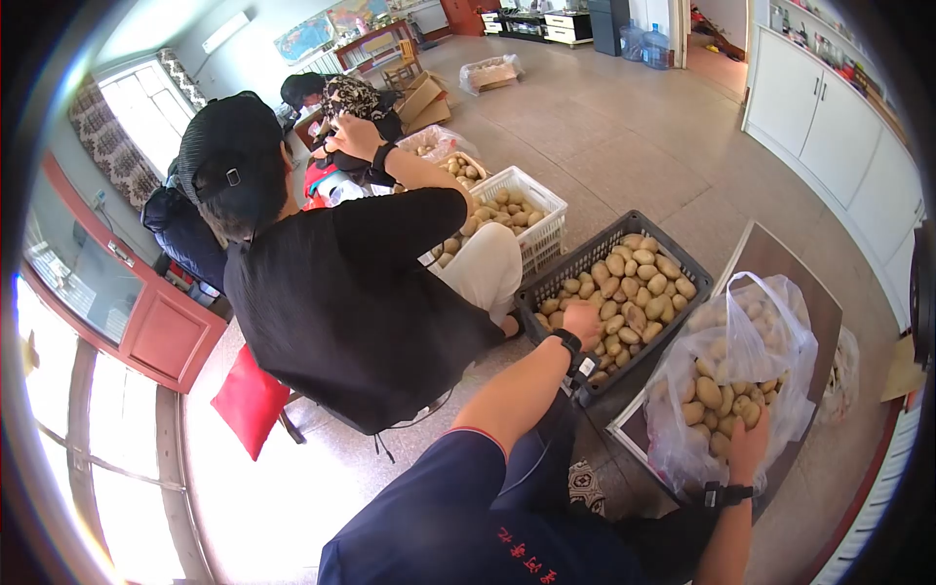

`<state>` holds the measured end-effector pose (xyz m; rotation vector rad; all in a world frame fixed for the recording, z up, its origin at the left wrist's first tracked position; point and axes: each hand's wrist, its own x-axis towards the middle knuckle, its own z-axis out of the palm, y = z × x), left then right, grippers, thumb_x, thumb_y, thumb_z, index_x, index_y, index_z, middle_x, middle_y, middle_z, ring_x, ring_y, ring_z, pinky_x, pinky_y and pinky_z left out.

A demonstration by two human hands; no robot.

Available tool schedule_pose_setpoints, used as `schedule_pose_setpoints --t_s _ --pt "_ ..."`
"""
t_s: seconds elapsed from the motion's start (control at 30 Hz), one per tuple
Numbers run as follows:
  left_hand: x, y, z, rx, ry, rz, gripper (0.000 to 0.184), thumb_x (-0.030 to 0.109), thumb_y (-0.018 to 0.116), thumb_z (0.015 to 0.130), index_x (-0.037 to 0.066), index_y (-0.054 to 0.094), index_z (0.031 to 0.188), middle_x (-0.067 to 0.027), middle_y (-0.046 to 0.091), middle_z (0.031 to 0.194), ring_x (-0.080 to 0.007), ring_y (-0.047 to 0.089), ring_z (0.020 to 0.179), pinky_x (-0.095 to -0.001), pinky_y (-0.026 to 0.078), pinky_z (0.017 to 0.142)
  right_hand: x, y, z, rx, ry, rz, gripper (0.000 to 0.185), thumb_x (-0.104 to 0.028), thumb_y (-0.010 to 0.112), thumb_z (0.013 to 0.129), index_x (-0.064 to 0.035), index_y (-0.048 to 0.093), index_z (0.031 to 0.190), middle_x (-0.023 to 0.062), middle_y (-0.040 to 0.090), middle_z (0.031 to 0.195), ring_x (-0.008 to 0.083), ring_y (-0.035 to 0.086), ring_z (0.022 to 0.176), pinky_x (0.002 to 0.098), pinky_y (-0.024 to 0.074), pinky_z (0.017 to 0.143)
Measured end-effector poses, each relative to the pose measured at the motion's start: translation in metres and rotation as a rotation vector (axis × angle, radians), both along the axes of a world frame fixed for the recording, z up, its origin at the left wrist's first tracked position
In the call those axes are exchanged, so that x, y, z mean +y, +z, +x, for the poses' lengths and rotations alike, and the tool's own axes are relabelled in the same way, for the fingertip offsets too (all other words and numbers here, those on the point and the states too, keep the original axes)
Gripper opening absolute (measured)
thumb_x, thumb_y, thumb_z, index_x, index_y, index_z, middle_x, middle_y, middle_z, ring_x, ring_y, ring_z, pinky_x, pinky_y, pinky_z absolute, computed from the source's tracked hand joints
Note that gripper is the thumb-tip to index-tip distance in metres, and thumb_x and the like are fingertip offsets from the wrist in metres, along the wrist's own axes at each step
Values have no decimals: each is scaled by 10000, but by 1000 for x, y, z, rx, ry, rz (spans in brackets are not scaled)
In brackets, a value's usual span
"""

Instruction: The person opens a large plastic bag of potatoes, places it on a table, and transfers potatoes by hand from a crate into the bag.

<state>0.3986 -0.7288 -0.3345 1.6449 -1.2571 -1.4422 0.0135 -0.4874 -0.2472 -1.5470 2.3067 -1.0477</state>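
Note:
My left hand (pixel 583 324) is over the left side of a black plastic crate (pixel 534 317) filled with brown oval produce (pixel 634 290) that looks like potatoes or kiwifruit. Its fingers are curled down, and whatever they hold is hidden beneath them. On the right, a thin, clear plastic bag (pixel 684 363) stands wide with more of the same brown produce (pixel 717 395) inside. My right hand (pixel 748 450) reaches in at its near right side, thumb and fingers closed around one brown oval piece (pixel 751 414).
The bag rests on a low dark board (pixel 817 317). At my left sits a person in black (pixel 361 302), beside a white crate (pixel 546 229) of similar produce. A red cushion (pixel 252 400) is behind that person. White cabinets (pixel 829 127) line the right wall.

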Motion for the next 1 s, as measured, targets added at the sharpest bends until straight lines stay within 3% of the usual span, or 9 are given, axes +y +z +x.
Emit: schedule_pose_setpoints --t_s 0.07,0.13,0.17,0.43,0.5,0.63,0.8,0.93,1.0 --pt "-6 -18 -10 750 338 233 439 137 513 932 61 429 1356 -131 509 1167 -270 581 898 -376 550 748 -2 7 8 -101 43 -71 506 -104 616 840 7 493 1318 221 586 1230 359 572 1119 406 431 983" --pt "20 52 -33 513 269 235 417 149 547 919 42 451 1310 -120 518 1121 -259 586 906 -368 555 745 -6 14 14 -201 83 -141 489 -107 615 847 14 496 1306 212 588 1218 338 576 1107 394 431 979" --pt "27 62 -39 513 268 237 417 149 547 919 42 451 1310 -120 518 1121 -259 586 906 -368 555 745 -8 18 17 -277 91 -124 479 -103 615 846 18 500 1295 188 591 1202 307 575 1093 382 432 972" --pt "55 92 -76 521 -47 177 365 186 582 914 39 493 1236 -77 542 1036 -223 612 803 -360 561 703 -15 52 56 -686 94 -69 437 -76 603 831 28 513 1246 101 584 1143 205 558 1033 321 440 940" --pt "62 95 -79 514 -96 185 364 203 590 915 39 501 1228 -77 542 1037 -219 613 813 -358 559 707 -17 48 57 -929 168 -32 441 -67 601 832 23 513 1255 101 583 1134 207 561 1038 314 437 952" --pt "74 98 -87 498 -243 218 394 271 609 921 46 513 1230 -84 543 1069 -212 614 823 -351 557 716 -21 42 62 -904 174 -32 424 -63 605 844 9 524 1254 83 591 1111 168 578 975 286 471 875" --pt "87 107 -97 461 -405 247 459 354 623 924 65 504 1260 -82 538 1116 -221 631 834 -354 558 713 -32 54 85 -1037 229 -3 368 -90 632 883 -17 537 1231 55 621 1010 92 575 741 229 469 638" --pt "97 117 -102 539 -567 311 484 428 585 947 90 493 1281 -81 556 1139 -233 647 852 -357 559 712 -43 61 108 -1145 267 -8 345 -140 639 910 -20 539 1217 56 629 952 101 579 707 229 466 601" --pt "101 123 -102 627 -613 373 466 432 570 956 93 505 1270 -85 566 1142 -231 648 852 -356 560 712 -48 58 114 -1027 279 72 311 -202 624 941 -15 555 1180 51 628 913 90 575 702 224 457 567"
